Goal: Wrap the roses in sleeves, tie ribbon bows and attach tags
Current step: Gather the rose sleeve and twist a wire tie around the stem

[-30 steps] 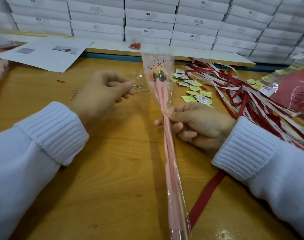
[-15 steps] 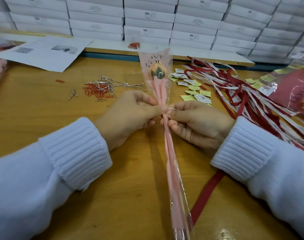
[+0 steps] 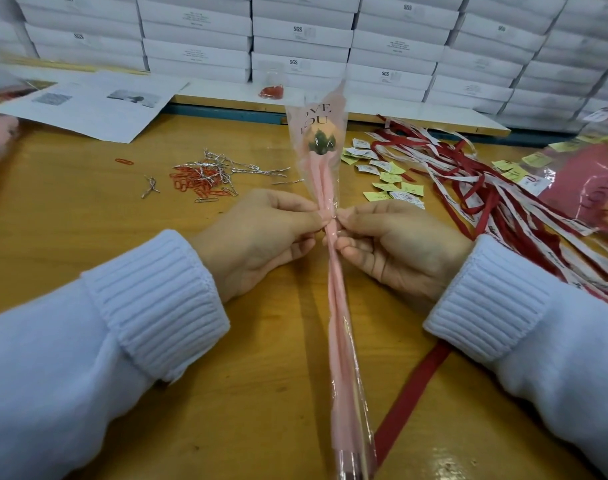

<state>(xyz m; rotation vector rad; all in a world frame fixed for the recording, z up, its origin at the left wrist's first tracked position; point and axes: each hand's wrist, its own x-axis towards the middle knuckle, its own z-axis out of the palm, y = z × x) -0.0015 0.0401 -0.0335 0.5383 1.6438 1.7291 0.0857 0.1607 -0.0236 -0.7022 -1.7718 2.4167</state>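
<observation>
A rose in a pink and clear sleeve lies lengthwise on the wooden table, its peach bloom at the far end under printed letters. My left hand and my right hand meet at the sleeve's neck just below the bloom. Both pinch a thin silver twist tie wrapped around the gathered sleeve there. A red ribbon runs under my right wrist toward the near edge.
Silver twist ties and red paper clips lie in a heap at the left. Small yellow and white tags and a pile of red and white ribbons sit to the right. Printed sheets and stacked white boxes line the back.
My left hand came from the twist tie heap to the sleeve's neck with a tie. Both hands now pinch it around the sleeve.
</observation>
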